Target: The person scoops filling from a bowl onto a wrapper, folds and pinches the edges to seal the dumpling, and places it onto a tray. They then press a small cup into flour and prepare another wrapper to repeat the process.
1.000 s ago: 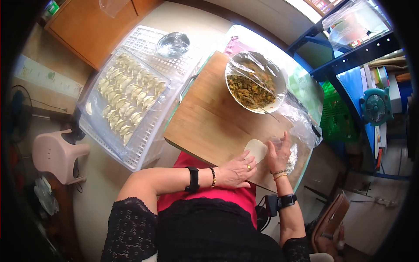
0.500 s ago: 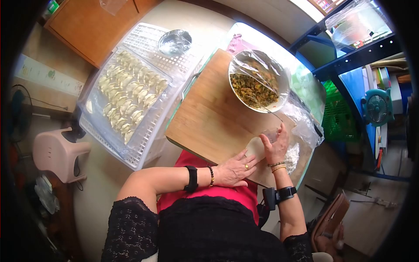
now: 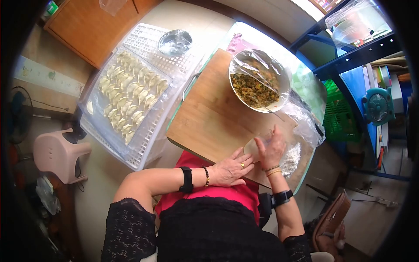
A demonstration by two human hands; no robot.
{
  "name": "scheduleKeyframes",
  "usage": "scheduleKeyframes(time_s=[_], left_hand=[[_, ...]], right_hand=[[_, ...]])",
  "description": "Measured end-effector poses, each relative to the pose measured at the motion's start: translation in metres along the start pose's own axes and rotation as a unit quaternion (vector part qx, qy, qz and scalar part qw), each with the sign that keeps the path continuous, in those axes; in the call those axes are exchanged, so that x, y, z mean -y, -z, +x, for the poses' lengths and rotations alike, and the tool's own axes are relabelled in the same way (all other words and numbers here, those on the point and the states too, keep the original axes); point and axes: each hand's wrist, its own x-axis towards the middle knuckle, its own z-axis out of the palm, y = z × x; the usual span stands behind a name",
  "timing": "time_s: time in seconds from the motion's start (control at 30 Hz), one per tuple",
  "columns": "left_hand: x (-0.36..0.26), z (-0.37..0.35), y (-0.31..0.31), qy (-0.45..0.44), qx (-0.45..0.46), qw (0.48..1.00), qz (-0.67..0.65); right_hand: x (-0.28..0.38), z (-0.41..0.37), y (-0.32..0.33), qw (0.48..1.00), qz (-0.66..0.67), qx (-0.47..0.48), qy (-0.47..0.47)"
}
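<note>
My left hand (image 3: 230, 171) lies palm down at the near edge of the wooden board (image 3: 205, 105), fingers spread, its fingertips at a pale, thin dough round (image 3: 250, 148). Just right of the round is my right hand (image 3: 271, 150), thumb toward it; its fingers are smeared by motion, and what they hold, if anything, is unclear. White flour (image 3: 291, 159) lies beside the right wrist. Beyond the hands stands a metal bowl (image 3: 284, 89) of chopped filling (image 3: 253, 89), partly covered with clear film.
Rows of folded dumplings (image 3: 126, 94) fill a tray on the left, with a film-covered bowl (image 3: 175, 42) behind it. Crumpled plastic (image 3: 301, 120) lies at the board's right. A pink stool (image 3: 59, 153), green crate (image 3: 338, 113) and teal fan (image 3: 378, 106) stand around.
My right hand has shifted slightly left and toward me, and its fingers have drawn in and blurred. My left hand has barely moved.
</note>
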Motion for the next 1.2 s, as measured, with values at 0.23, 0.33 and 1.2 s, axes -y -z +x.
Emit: scheduleKeyframes(time_s=[0.23, 0.33, 1.2], left_hand=[[-0.002, 0.009, 0.005, 0.047, -0.009, 0.999, 0.009], [-0.004, 0.01, 0.002, 0.019, -0.005, 1.0, 0.004], [-0.006, 0.003, 0.011, 0.0, 0.073, 0.997, -0.036]], right_hand=[[-0.033, 0.005, 0.002, 0.983, 0.143, -0.061, -0.096], [-0.02, -0.013, 0.023, 0.973, 0.206, -0.022, -0.1], [0.017, -0.032, 0.011, 0.994, 0.039, 0.053, 0.085]])
